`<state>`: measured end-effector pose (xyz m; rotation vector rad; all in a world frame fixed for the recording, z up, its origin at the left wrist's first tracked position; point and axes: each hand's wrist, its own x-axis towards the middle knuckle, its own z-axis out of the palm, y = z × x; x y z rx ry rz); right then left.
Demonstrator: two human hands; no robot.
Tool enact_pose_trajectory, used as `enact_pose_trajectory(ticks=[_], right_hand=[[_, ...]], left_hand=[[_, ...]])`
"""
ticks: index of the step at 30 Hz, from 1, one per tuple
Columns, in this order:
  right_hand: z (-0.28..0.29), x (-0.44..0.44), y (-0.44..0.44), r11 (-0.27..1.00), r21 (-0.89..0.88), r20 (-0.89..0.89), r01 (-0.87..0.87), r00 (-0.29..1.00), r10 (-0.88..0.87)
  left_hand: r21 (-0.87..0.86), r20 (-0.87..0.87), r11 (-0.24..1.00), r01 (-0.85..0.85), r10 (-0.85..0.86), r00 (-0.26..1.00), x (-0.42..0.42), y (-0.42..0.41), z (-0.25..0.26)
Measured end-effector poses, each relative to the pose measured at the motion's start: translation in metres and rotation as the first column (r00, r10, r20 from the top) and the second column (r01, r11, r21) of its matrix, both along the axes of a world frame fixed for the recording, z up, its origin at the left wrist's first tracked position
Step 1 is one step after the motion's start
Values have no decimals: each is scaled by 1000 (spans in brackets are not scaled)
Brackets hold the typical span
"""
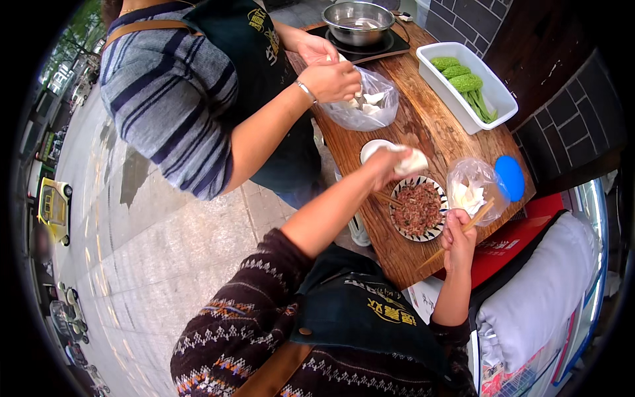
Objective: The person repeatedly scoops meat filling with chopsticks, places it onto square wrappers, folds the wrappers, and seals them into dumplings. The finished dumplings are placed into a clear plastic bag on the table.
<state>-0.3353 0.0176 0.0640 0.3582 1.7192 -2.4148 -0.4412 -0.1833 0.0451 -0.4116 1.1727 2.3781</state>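
My left hand (389, 166) holds a soft white dough wrapper (412, 161) above the wooden table, beside a small white bowl (371, 148). Chopsticks (478, 216) are gripped in my right hand (459, 235), at the table's near right edge. Between my hands is a patterned plate of minced meat filling (420, 206), with another pair of chopsticks resting in it at its left. Right of it, a clear plastic bag (474, 191) contains white wrappers. A co-worker's hands (330, 74) pinch a white piece of dough over a larger plastic bag of folded dumplings (369, 106).
A steel basin (358, 22) stands on a black cooktop (387, 49) at the table's far end. A white tub (501, 94) of bitter melons and green beans is at the right. A blue lid (509, 178) lies near the table's right edge. The co-worker stands close on the left.
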Motion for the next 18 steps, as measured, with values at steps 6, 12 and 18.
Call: enact_pose_trajectory(ticks=[6,12,18], right_hand=[[-5,8,14,973,108,22,205,978,-209],[-31,-29,54,766,543,-190,344,939,-287],[-53,-108,98,16,935,-350,354,930,-116]], left_hand=[[144,234,888,-437,399,887,-133,-36,-90],[205,155,862,-463,439,885,-177,-98,-93],[197,235,902,-384,337,912,-114,-38,-22]])
